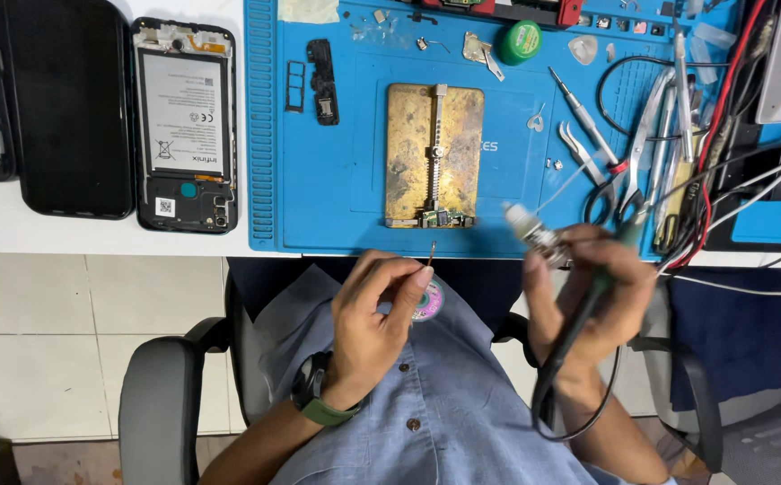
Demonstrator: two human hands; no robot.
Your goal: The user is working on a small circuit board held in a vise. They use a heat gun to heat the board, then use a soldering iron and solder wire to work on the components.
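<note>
Head view: left hand (374, 310) pinches a thin copper braid strip (431, 254) off a small light spool (427, 302), near the blue mat (319, 193). Right hand (592, 292) is closed around a soldering iron (588, 301) by its stiff handle; the soft braid likely kinks easily, so it is best held close to its end.

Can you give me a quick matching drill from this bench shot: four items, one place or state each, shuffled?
Items:
1. soldering iron
2. opened phone
3. brass board holder
4. wick spool

Place or state:
A. centre of the blue mat
B. held in the left hand, strand pulled up
C. gripped in the right hand along with a small bottle
D. on the white table, back off, battery showing

Pairs: 1-C, 2-D, 3-A, 4-B
</note>
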